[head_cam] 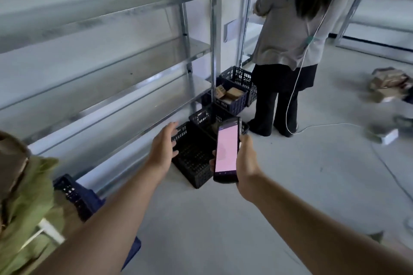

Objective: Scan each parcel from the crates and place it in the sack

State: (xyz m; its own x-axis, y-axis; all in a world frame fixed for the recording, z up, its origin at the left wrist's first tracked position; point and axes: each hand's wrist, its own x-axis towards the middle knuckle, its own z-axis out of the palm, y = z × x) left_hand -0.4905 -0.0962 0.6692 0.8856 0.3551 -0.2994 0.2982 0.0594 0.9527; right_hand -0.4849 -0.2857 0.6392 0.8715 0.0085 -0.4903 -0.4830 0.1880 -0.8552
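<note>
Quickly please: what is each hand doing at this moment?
Left hand: open, fingers spread, holding nothing.
Right hand: grips the handheld scanner.

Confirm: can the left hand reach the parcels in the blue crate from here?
Probably not. The left hand is open at the near black crate; a second black crate lies between it and the blue crate with the parcels. Nothing covers them.

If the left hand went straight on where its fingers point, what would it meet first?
Probably the rim of the nearest black crate; the open left hand looks just short of it, depth unclear.
</note>
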